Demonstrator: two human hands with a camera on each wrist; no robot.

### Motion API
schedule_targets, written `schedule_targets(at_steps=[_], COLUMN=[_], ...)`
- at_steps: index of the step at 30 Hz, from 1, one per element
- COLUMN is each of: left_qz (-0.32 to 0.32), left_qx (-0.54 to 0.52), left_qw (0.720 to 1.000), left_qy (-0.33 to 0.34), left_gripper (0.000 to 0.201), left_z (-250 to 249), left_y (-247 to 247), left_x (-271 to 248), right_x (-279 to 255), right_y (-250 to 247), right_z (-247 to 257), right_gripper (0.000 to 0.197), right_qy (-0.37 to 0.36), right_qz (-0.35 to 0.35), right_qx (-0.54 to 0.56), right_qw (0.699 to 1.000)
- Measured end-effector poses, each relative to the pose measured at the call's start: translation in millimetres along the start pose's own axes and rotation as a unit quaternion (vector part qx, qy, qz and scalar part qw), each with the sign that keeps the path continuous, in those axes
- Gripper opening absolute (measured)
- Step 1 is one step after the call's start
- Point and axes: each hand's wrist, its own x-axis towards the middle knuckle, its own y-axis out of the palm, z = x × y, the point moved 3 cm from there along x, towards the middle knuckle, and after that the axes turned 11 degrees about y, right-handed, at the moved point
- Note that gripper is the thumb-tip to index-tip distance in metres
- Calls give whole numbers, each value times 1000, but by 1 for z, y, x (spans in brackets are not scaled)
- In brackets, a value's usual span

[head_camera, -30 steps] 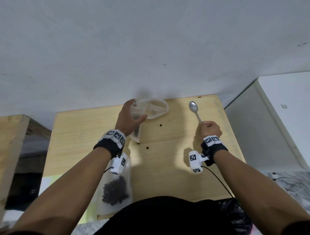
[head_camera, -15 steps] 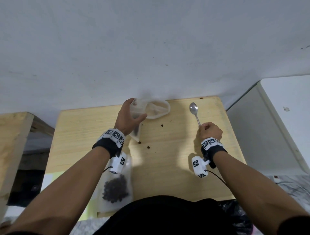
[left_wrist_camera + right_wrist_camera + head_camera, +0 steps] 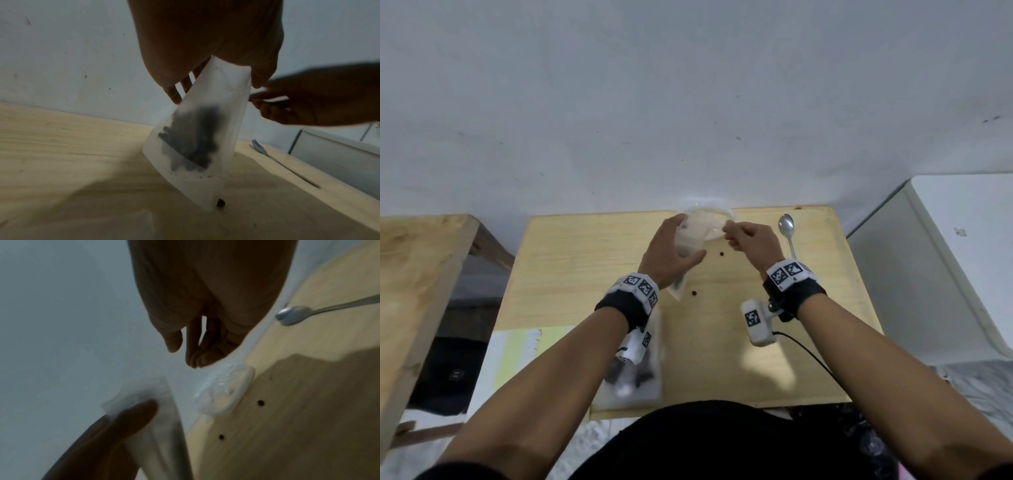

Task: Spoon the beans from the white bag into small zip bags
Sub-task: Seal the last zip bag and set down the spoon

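Observation:
My left hand (image 3: 688, 240) holds a small frosted zip bag (image 3: 678, 286) upright above the wooden table (image 3: 585, 274). Dark beans fill the lower part of the zip bag (image 3: 205, 129). My right hand (image 3: 729, 236) hovers at the bag's top right with its fingers curled. In the right wrist view nothing lies between the thumb and fingers of my right hand (image 3: 185, 352), and a gap separates them from the bag's mouth (image 3: 162, 402). The spoon (image 3: 787, 229) lies empty on the table to the right. The larger white bag of beans (image 3: 633, 377) lies blurred at the near edge, partly behind my left wrist.
A crumpled heap of clear plastic (image 3: 717, 209) lies against the wall behind the hands. Two loose beans (image 3: 721, 254) (image 3: 694, 293) sit on the table. A white cabinet (image 3: 945, 257) stands close on the right, and a wooden bench (image 3: 414, 274) on the left.
My right hand has let go of the spoon's handle and moved left to the top of the zip bag. The spoon stays on the table. My left hand still holds the bag.

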Motion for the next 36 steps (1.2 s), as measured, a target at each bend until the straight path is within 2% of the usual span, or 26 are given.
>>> schedule_targets(at_steps=[2,4,6,10,15,19,22,23,24,26,28,32,36], left_qz=[16,31,39,53,13,-38,-83,-99,-115,-136,-142,-137,-94], left_qx=[20,42,53,11,-78,-120,-162,-180,-199,-225,-237,-244,-198], left_qw=[1000,998,996,998,997,992,983,978,972,963,959,958,975], left_qy=[16,40,55,36,3,-17,-24,-34,-47,-62,-64,-66,-33], left_gripper=[81,82,84,83,46,22,10,9,10,14,18,20,14], left_z=[-4,-9,-15,-26,-31,-45,-53,-55,-56,-59,-64,-69,-79], left_y=[5,11,14,15,7,2,-4,-8,-11,-16,-19,-26,-35], left_x=[-9,-17,-26,-40,-52,-58,-62,-64,-65,-69,-74,-86,-88], right_x=[-7,-14,-20,-39,-58,-75,-85,-89,-92,-98,-100,-107,-118], right_y=[13,19,18,4,-9,-13,-18,-21,-23,-26,-26,-21,-9], right_z=[6,6,3,2,3,8,7,6,4,2,1,12,26], right_gripper=[40,28,13,12,11,11,41,46,41,19,8,4,12], right_qy=[18,32,34,-23,-78,-118,-154,-155,-160,-172,-184,-207,-252], right_qz=[64,102,93,25,33,63,61,65,69,62,52,56,87], right_qx=[-13,-19,-28,-93,-119,-88,-75,-50,-23,3,15,19,-20], right_qw=[998,994,995,995,989,987,983,984,984,983,981,977,964])
